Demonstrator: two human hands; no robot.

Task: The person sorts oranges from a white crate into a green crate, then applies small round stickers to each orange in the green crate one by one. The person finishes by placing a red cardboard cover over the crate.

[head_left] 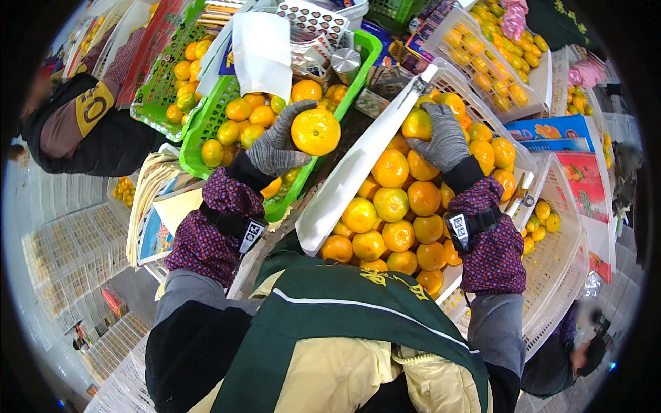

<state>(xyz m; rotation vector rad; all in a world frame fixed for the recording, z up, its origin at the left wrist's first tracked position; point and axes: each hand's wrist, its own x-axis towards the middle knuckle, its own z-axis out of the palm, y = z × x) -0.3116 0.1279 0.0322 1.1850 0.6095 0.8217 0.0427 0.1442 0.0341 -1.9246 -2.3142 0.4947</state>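
Both my hands wear grey knit gloves. My left hand point(273, 146) is closed round the side of a large orange mandarin point(315, 131), above the right part of a green crate point(366, 55) holding more mandarins. Over the far part of a full white crate, my right hand point(446, 138) grips a smaller yellow-orange mandarin point(416, 125); its fingertips are partly hidden behind the fruit. Rows of mandarins point(399, 235) fill this crate. A white paper liner point(365, 162) stands up along its left side.
White paper point(262, 55), a sheet of round stickers point(313, 19) and a metal-lidded jar point(345, 63) lie over the green crate. Stacked papers point(153, 189) stand at left. White plastic baskets point(561, 261) are at right. A person in dark clothing point(89, 127) is at far left.
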